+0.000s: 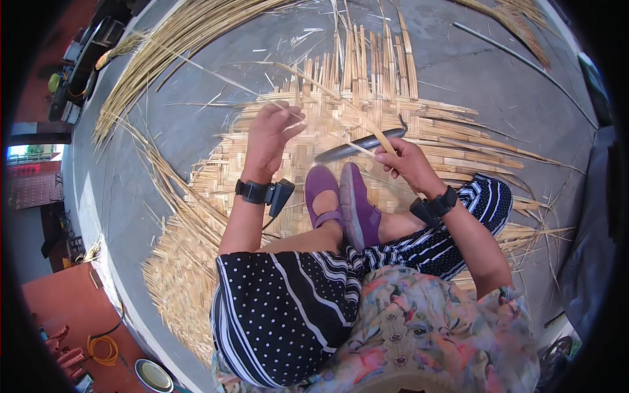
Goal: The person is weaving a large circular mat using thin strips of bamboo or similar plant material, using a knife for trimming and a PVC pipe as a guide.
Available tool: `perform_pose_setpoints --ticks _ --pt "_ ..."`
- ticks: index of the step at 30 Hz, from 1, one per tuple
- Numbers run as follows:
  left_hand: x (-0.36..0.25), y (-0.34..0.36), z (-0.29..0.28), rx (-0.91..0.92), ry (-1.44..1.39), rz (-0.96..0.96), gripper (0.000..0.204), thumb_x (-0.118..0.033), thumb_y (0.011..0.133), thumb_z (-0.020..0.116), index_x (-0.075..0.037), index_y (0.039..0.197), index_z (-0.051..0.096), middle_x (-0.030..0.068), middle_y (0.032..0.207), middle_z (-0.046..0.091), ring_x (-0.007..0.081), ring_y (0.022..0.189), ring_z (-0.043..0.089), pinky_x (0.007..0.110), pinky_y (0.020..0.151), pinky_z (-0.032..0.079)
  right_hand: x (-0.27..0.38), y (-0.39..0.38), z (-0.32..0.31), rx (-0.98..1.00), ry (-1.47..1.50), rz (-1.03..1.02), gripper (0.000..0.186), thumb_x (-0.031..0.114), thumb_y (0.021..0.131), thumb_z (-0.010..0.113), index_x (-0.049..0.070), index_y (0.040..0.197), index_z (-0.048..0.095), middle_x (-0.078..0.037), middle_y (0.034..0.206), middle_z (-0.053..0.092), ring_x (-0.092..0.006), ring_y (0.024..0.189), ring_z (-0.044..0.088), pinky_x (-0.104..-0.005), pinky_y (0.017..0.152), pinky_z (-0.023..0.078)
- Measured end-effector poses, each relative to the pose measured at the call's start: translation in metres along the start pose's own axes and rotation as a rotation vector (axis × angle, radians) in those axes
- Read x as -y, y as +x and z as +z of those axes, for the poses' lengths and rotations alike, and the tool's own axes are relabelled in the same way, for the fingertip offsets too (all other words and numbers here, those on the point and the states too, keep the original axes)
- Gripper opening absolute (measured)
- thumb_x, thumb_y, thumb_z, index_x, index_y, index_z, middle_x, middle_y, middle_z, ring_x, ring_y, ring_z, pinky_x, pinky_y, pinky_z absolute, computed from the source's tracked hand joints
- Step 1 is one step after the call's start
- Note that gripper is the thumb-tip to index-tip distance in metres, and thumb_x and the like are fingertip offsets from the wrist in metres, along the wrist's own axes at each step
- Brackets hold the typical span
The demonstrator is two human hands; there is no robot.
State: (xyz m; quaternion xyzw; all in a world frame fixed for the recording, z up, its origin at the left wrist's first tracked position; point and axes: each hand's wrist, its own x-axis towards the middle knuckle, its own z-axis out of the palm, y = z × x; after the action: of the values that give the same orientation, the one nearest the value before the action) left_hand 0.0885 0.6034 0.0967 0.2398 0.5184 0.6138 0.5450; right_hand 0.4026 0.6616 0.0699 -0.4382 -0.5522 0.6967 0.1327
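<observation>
My right hand (409, 164) is closed around a flattened reed strip (341, 101), which slants up and away to the left over the woven mat. A short pale end also sticks out of its fingers. Farther left, the fingers of my left hand (270, 134) pinch a thin reed strip (216, 75) that trails off to the far left. Beneath both hands spreads the woven reed mat (242, 154), its loose ends fanning out at the far and right sides. On it, beyond my shoes, lies a long dark metal tool (360, 145) with a small hooked end.
My purple shoes (359, 203) rest on the mat. A large bundle of long reeds (170, 52) lies at the far left, with more stalks (514, 29) at the far right near a thin grey pole (501, 49). Reed scraps litter the concrete floor (452, 46). An orange cable coil (103, 350) sits lower left.
</observation>
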Motion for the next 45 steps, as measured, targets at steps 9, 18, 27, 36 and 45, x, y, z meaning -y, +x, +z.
perform_pose_setpoints --ticks 9,18,27,36,45 --pt "-0.013 -0.01 0.022 -0.08 0.002 0.086 0.022 -0.004 0.096 0.062 0.001 0.117 0.059 0.0125 0.106 0.067 0.0231 0.096 0.07 0.034 0.084 0.061 0.01 -0.028 -0.005 -0.158 -0.061 -0.167 0.019 0.018 0.093 0.069 0.003 0.105 0.069 0.002 0.074 0.058 -0.004 0.063 0.054 -0.0214 0.052 0.039" --pt "-0.023 -0.019 0.034 -0.073 0.043 0.094 0.025 0.0 0.093 0.066 0.001 0.117 0.06 0.0101 0.098 0.067 0.0204 0.09 0.07 0.03 0.08 0.061 0.01 -0.052 -0.019 -0.27 -0.134 -0.221 0.02 0.017 0.089 0.073 0.002 0.102 0.073 -0.003 0.078 0.064 -0.0105 0.07 0.055 -0.0293 0.063 0.045" --pt "-0.025 -0.023 0.068 -0.188 0.063 0.124 0.03 -0.004 0.089 0.07 0.003 0.115 0.057 0.0123 0.103 0.065 0.0223 0.092 0.068 0.034 0.08 0.057 0.02 -0.095 -0.022 -0.58 -0.638 -0.661 0.019 0.015 0.086 0.073 0.005 0.102 0.071 -0.01 0.084 0.063 -0.0272 0.074 0.062 -0.0359 0.066 0.048" --pt "-0.051 -0.045 0.088 -0.071 0.048 0.204 0.026 -0.004 0.09 0.072 -0.008 0.112 0.059 0.0061 0.098 0.067 0.0186 0.091 0.068 0.029 0.073 0.055 0.02 -0.095 -0.024 -0.459 -0.325 -0.575 0.018 0.015 0.087 0.072 0.003 0.1 0.067 -0.013 0.081 0.058 -0.0291 0.073 0.059 -0.0364 0.068 0.046" --pt "-0.061 -0.079 0.142 0.296 0.27 0.154 0.033 -0.005 0.086 0.074 -0.001 0.115 0.059 0.0098 0.106 0.066 0.0229 0.1 0.068 0.033 0.078 0.059 0.044 -0.094 -0.003 -0.286 0.05 -0.502 0.009 0.008 0.093 0.065 0.0 0.094 0.061 -0.004 0.079 0.061 -0.0094 0.064 0.061 -0.0254 0.053 0.044"
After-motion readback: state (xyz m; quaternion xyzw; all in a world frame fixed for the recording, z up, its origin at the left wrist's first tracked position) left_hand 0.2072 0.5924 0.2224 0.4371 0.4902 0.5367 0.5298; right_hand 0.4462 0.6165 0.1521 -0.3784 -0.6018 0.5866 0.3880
